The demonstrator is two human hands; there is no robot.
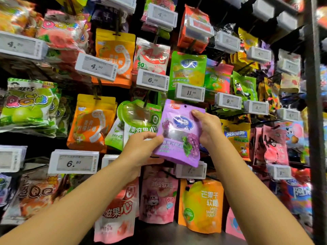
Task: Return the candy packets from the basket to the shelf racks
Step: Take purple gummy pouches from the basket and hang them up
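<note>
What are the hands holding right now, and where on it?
A purple candy packet: left hand grips its lower left edge, right hand its upper right edge.

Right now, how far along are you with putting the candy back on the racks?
Done: can't tell. The racks hang full of packets, but the basket is out of view, so no count is possible. In hand: both hands, left and right, grip a purple packet held up just under the 11.99 price tag. Left: its hang hole isn't visibly on a hook yet, so it must still be hung.
</note>
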